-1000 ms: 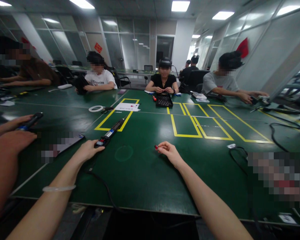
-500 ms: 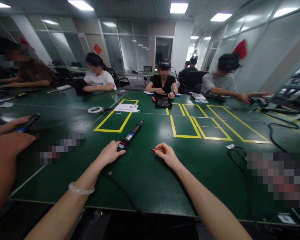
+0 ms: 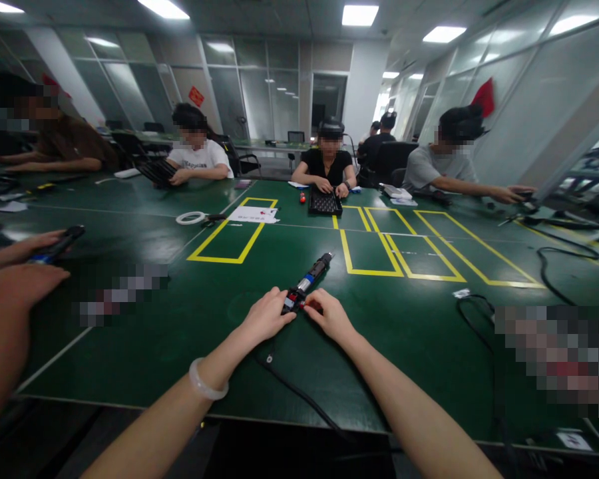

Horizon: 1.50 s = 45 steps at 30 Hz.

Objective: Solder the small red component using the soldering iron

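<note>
A dark, pen-shaped tool [image 3: 307, 281] with a silver and blue middle lies at an angle over the green table [image 3: 259, 392], its tip pointing up and to the right. Its lower end is gripped by my left hand [image 3: 268, 314], the fingers closed around it. Right beside that end, my right hand [image 3: 329, 316] pinches a small red part [image 3: 302, 305], which meets the tool's side; the fingers partly hide it. A black cable [image 3: 299, 392] runs from below my left hand to the table's front edge.
Another person's arm [image 3: 4, 299] with a similar tool [image 3: 57, 246] is at the left. Yellow tape rectangles [image 3: 374, 271], a white paper [image 3: 252, 214] and a coiled white cable [image 3: 190, 218] lie farther back. A black tray [image 3: 324, 203] is before a seated person. Black cables [image 3: 472, 326] lie right.
My left hand has moved right with the tool, bringing it against the red part in my right hand. Across the table, a person's hand has left a red item beside the black tray.
</note>
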### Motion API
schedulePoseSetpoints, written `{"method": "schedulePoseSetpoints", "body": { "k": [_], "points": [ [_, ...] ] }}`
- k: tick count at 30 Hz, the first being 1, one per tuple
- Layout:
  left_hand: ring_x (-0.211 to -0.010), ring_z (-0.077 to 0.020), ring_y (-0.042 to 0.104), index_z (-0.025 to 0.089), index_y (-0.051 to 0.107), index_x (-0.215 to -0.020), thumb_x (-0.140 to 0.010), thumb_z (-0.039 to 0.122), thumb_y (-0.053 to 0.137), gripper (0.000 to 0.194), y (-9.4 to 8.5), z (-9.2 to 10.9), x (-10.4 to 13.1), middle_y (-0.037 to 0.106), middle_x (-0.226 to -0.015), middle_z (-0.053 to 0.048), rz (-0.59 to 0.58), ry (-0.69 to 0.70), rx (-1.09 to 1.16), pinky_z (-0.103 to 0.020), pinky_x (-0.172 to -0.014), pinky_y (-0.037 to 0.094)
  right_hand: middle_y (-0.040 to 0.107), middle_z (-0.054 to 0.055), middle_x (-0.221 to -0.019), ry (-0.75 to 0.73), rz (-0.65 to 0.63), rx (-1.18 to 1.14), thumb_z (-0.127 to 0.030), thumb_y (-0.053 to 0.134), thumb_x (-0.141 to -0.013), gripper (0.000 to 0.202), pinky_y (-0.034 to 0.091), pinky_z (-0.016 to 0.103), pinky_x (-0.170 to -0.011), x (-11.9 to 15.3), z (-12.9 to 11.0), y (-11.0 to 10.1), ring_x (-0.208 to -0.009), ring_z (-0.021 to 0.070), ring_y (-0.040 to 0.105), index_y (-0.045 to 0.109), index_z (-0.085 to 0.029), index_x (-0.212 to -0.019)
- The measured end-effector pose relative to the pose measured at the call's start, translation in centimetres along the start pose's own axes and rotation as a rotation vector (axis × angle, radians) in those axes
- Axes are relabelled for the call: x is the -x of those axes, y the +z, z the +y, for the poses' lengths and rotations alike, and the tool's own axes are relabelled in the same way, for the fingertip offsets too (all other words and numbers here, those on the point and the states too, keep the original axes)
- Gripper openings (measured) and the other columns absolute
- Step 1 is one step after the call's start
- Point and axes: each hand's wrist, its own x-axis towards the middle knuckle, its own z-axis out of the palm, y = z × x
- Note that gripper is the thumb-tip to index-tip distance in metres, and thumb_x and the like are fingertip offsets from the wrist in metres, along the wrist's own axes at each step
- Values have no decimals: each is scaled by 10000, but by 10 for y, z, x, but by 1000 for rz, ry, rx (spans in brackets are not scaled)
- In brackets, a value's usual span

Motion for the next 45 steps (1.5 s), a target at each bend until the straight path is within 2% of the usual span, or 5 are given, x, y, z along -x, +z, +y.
{"method": "schedulePoseSetpoints", "body": {
  "k": [7,15,28,35,45],
  "points": [
    [-1011,-237,579,192,533,-1209,-848,388,521,411,0,11,2,556,-1110,-111,-15,14,-50,-313,-801,457,582,48,-982,-35,15,179,-231,588,-880,43,443,265,-721,2,-5,3,-824,170,559,615,-216,-910],
    [-1077,-309,549,81,320,-1448,-861,503,468,739,16,22,-1,547,-1193,-202,97,-10,-133,-372,-841,428,619,65,-913,-73,12,186,-236,511,-930,158,463,279,-768,0,-7,3,-858,182,589,649,-203,-862],
    [-1026,-302,566,90,299,-1472,-918,516,395,706,22,25,-14,580,-1137,-204,165,-84,-235,-367,-814,433,592,39,-835,32,83,57,-221,499,-916,158,423,272,-679,3,2,-9,-724,161,553,655,-203,-935],
    [-1016,-300,564,87,286,-1473,-922,516,388,705,17,-7,-2,582,-1127,-196,165,-116,-306,-349,-799,439,590,36,-829,32,67,33,-194,498,-908,163,406,264,-659,4,5,-13,-702,148,535,660,-195,-891],
    [-1040,-362,572,58,292,-1453,-909,571,261,748,-11,-109,21,568,-1163,-238,109,-327,-320,-423,-797,466,584,27,-815,45,46,29,-181,524,-891,144,398,257,-655,5,6,-13,-709,142,536,667,-199,-882]
  ]
}}
